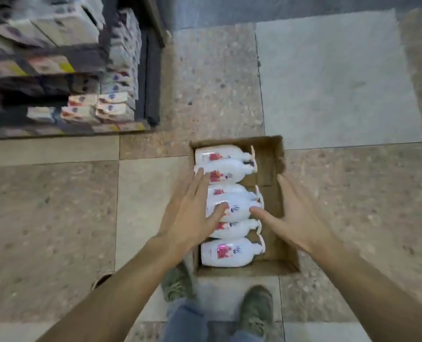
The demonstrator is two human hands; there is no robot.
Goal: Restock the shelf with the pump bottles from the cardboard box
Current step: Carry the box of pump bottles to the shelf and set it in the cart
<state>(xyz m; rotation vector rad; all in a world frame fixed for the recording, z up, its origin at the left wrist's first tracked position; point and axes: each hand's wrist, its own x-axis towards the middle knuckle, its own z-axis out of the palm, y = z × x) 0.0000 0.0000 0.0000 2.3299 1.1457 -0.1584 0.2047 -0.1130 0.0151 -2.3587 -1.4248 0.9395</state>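
Head view: an open cardboard box point(271, 156) sits on the tiled floor point(57, 230) at the centre of the frame, its long side running up and down the picture. Inside, packed along the box's left wall, lie the white pump bottles point(226, 254) with red label patches, about six of them stacked in a column. Each bottle lies on its side with its long axis running left to right across the frame, base toward the left wall and pink pump head pointing right, into the bare right part of the box.

The left hand point(192, 218) reaches in from the lower left, fingers spread and flat, fingertips over the middle bottles; whether they press on them cannot be told. The right hand point(296, 215) comes in from the lower right, fingers also spread and open, its thumb tip just beside the pump end of a middle bottle. Neither hand is closed around anything.

The shelf point(64, 70), blurred and filled with boxed goods, occupies the upper left. Two dark shoes point(255, 309) stand at the bottom centre, just below the box.
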